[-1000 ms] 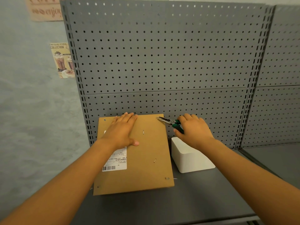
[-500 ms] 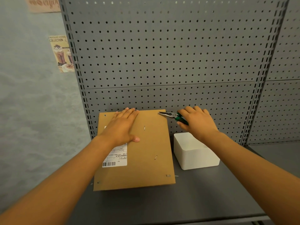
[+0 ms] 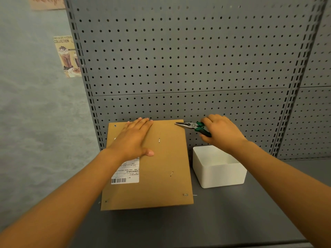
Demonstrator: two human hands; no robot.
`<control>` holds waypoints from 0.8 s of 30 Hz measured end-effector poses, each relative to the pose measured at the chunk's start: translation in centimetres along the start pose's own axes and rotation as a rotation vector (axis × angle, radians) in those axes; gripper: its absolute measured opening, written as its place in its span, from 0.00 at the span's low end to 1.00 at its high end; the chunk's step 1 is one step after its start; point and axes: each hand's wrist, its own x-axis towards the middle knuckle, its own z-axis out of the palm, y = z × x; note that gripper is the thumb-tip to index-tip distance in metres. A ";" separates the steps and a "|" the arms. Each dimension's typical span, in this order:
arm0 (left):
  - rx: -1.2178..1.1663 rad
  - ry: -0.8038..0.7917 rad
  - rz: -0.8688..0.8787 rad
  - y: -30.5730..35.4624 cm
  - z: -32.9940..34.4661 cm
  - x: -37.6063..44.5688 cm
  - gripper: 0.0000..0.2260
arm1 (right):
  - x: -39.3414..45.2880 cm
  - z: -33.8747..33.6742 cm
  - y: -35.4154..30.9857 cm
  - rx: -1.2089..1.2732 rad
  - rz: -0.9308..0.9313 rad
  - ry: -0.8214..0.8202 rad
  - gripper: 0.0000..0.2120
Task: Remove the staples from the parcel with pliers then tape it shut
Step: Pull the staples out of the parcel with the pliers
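Note:
A flat brown cardboard parcel [image 3: 161, 167] with a white shipping label [image 3: 126, 173] lies on the grey shelf. Several small metal staples show in its top, one near the middle [image 3: 159, 140], one lower [image 3: 171, 173] and one at the front right corner [image 3: 185, 194]. My left hand [image 3: 133, 140] presses flat on the parcel's far left part, fingers straight. My right hand [image 3: 221, 131] grips the green handles of needle-nose pliers [image 3: 192, 125]. The plier tips sit at the parcel's far right corner.
A white open box [image 3: 219, 178] stands on the grey shelf [image 3: 215, 221] just right of the parcel, under my right wrist. A grey pegboard wall [image 3: 179, 59] rises right behind. A drinks poster [image 3: 66, 56] hangs on the left wall.
My right hand has moved slightly right and back with the pliers, off the white box. My view tilted down a little. My left hand stays pressed on the parcel.

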 end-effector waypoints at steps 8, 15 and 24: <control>0.018 0.002 -0.007 0.1 0.0 0.0 0.49 | -0.6 0.8 -0.4 -0.002 0.072 -0.007 0.22; 0.026 -0.009 -0.007 0.2 -0.2 -0.1 0.49 | -0.6 1.2 -0.4 -0.009 0.061 0.029 0.23; 0.026 -0.012 -0.006 0.2 -0.2 -0.1 0.49 | 0.3 1.1 0.2 -0.093 0.021 0.109 0.21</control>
